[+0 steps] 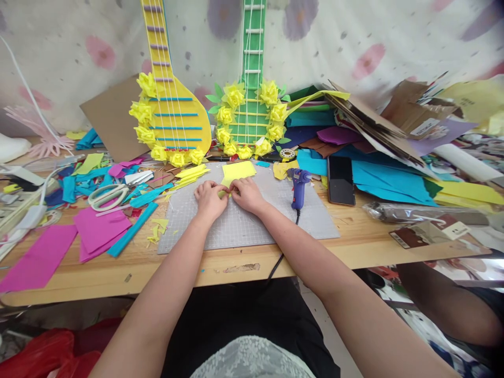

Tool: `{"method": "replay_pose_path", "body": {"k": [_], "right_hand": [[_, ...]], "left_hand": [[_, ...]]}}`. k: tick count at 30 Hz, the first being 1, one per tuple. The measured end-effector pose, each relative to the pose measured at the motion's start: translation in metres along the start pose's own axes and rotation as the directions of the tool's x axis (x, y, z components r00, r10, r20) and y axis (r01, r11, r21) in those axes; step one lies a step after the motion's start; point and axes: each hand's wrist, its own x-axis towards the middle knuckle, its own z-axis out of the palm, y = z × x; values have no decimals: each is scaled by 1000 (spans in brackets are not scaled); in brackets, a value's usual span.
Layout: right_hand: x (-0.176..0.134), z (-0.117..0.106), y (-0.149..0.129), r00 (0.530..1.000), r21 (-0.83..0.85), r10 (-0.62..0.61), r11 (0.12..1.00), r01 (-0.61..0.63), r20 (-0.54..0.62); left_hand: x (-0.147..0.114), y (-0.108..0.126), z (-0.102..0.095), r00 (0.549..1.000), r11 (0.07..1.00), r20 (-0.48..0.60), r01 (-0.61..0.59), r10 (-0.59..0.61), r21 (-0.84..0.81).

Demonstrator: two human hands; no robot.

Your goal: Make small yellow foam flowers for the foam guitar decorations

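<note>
Over the middle of a grey cutting mat, my left hand and my right hand meet fingertip to fingertip. Both are closed in a pinch on a small piece of yellow paper, mostly covered by the fingers. Just beyond them lies a flat yellow sheet of paper. Right of my right hand a blue glue gun rests on the mat, its black cord running off the table's front edge. Narrow yellow paper strips lie beyond my left hand.
A yellow paper instrument and a green one, trimmed with yellow flowers, lean at the back. Scissors, magenta sheets and blue scraps lie left. A phone, blue paper and cardboard are on the right.
</note>
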Motion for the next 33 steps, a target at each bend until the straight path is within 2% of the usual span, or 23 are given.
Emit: {"method": "replay_pose_path", "body": {"k": [9, 16, 24, 28, 33], "right_hand": [[-1, 0, 2, 1000, -84, -2, 996, 2, 11], [1, 2, 16, 999, -70, 41, 997, -43, -29], [0, 1, 12, 998, -47, 62, 997, -64, -28], [0, -1, 14, 998, -7, 59, 998, -60, -31], [2, -2, 20, 995, 165, 90, 983, -81, -50]], "left_hand": [[1, 2, -4, 1000, 999, 24, 15, -14, -28], [0, 7, 2, 998, 998, -35, 52, -53, -30], [5, 3, -3, 994, 991, 59, 102, -97, -87], [11, -15, -11, 996, 986, 82, 29, -15, -164], [17, -34, -14, 985, 955, 78, -125, 151, -268]]}}
